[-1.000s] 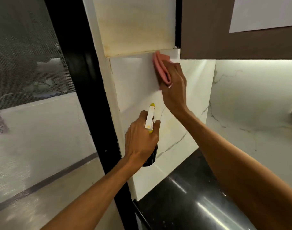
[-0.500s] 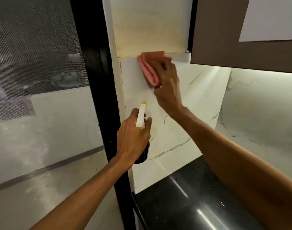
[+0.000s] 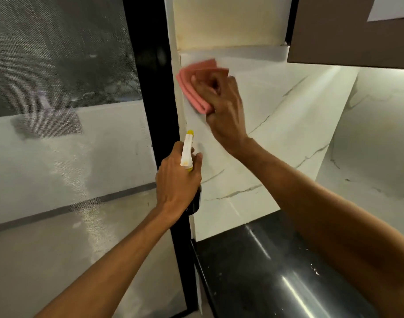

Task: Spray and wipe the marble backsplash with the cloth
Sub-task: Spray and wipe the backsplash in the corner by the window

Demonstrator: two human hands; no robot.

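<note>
My right hand (image 3: 221, 104) grips a folded pink cloth (image 3: 194, 86) and presses it against the white marble backsplash (image 3: 276, 125) near its upper left corner, just below a cream ledge. Lower down, my left hand (image 3: 177, 180) holds a spray bottle (image 3: 187, 152) with a white and yellow head. The nozzle points up toward the wall. The bottle's dark body is mostly hidden behind my fingers.
A black window frame (image 3: 150, 88) with a mesh screen (image 3: 58, 53) stands left of the marble. A brown cabinet (image 3: 347, 35) hangs at the upper right. The glossy black countertop (image 3: 265, 271) lies below, under my right forearm.
My right hand has slid the cloth left along the top of the marble and then a little downward. The left hand with the bottle has stayed in about the same place.
</note>
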